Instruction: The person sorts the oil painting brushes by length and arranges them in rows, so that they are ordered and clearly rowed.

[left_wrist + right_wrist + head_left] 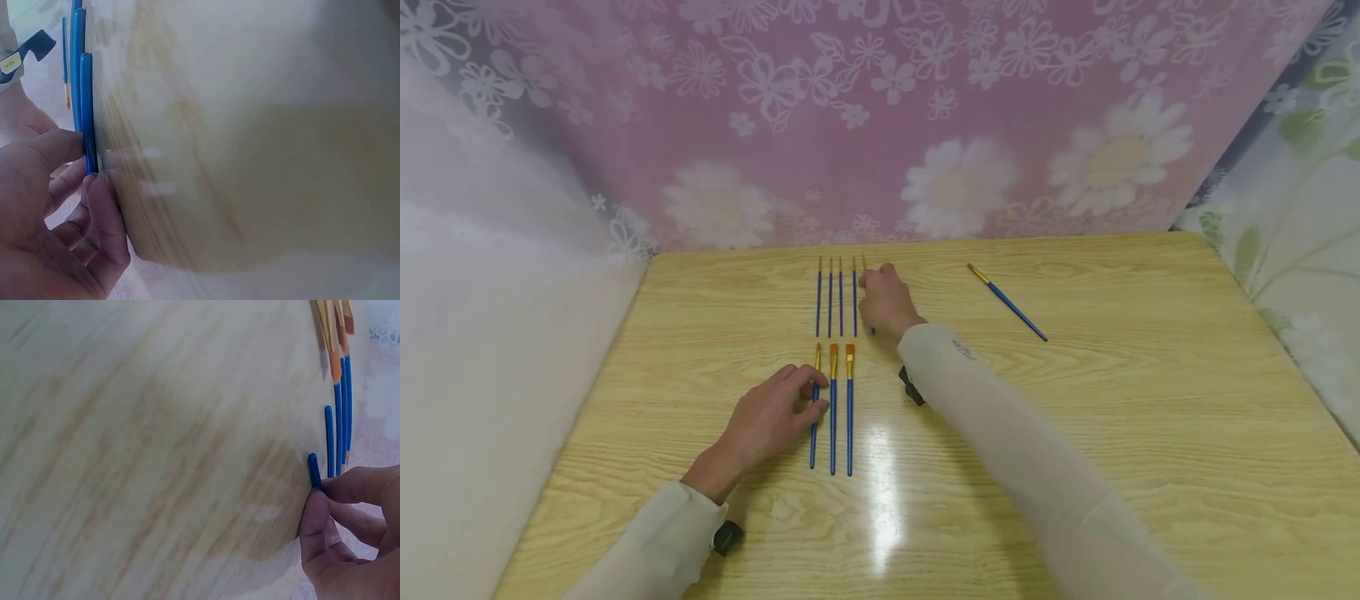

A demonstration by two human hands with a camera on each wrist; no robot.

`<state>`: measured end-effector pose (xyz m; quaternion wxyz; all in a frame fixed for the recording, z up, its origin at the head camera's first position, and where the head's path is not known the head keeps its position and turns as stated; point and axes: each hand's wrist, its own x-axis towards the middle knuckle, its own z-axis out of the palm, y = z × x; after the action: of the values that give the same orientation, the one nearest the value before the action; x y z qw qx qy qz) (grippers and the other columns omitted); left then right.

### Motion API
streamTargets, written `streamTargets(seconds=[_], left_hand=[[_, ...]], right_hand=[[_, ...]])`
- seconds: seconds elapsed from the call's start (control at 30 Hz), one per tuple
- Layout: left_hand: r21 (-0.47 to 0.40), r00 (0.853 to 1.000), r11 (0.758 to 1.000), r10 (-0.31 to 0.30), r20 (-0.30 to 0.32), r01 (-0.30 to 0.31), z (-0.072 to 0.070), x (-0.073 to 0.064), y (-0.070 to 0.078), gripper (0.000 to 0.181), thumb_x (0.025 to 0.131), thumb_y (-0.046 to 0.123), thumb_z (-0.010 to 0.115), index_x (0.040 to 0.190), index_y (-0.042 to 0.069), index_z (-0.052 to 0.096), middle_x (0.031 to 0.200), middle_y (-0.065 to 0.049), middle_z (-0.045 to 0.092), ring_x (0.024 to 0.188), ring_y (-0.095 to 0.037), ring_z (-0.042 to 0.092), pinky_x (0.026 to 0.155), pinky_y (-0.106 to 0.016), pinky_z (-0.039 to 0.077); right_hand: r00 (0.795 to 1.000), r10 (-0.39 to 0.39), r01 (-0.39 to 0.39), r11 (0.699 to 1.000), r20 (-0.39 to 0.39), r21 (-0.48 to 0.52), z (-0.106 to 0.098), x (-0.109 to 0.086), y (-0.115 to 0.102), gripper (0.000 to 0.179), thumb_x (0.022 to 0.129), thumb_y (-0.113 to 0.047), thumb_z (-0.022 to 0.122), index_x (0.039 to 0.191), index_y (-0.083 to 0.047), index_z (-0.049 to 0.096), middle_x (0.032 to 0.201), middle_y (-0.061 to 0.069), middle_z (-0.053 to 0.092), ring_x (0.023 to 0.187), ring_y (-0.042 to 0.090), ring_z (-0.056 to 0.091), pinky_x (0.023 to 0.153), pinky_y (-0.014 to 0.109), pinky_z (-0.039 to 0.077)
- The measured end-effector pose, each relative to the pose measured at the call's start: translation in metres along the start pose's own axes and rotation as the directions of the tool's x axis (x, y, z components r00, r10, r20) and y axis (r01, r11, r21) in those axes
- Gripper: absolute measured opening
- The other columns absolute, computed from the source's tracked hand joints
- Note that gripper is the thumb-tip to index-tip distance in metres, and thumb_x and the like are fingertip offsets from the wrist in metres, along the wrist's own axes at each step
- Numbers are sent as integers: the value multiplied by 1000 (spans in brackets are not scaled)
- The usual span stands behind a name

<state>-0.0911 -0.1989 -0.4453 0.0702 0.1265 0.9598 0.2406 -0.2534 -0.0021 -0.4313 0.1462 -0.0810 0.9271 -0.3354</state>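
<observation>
My left hand [775, 412] pinches a paintbrush [812, 446] with a blue handle and gold ferrule, the leftmost of the near row. Beside it lie two flat-tipped paintbrushes [833, 425] with orange bristles, parallel and apart. In the left wrist view its blue handle [87, 106] runs between thumb and fingers. Farther back, my right hand [887, 302] holds a thin paintbrush [314, 470] between thumb and fingertips, at the right end of the far row. Most of that brush is hidden behind the hand in the head view. Several thin upright paintbrushes [841, 300] fill the row to its left.
A single blue paintbrush [1018, 312] lies slanted at the right of the wooden table [1150, 400]. Pink flowered cloth [835, 150] hangs along the table's back edge, with pale cloth at both sides. Dark straps sit at both wrists.
</observation>
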Motion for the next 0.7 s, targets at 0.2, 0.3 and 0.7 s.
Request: streamTargets(seconds=[0.2,0.3,0.7], left_hand=[[5,1000,1000,-3,6,3,0,0,0,24,103,26,76,125,18,70,103,1,65,76,-12,53,66,-29,46],[9,1000,1000,-9,9,8,0,0,0,24,103,26,76,125,18,70,103,1,65,77,-12,53,66,-29,46],[10,1000,1000,-1,1,1,3,0,-2,24,103,27,76,125,19,70,102,1,65,74,-12,51,64,-28,44]], right_hand=[[1000,2,-2,1000,-11,-8,0,-3,-2,47,109,1,55,156,-1,56,154,18,46,120,33,61,107,45,55],[1000,-2,2,1000,-10,-7,1,-4,-2,47,110,-1,55,157,-2,56,153,18,46,120,33,60,107,45,55],[993,-74,80,995,-95,63,-4,-15,14,36,113,-12,54,148,-6,62,144,16,53,113,30,59,103,48,53]])
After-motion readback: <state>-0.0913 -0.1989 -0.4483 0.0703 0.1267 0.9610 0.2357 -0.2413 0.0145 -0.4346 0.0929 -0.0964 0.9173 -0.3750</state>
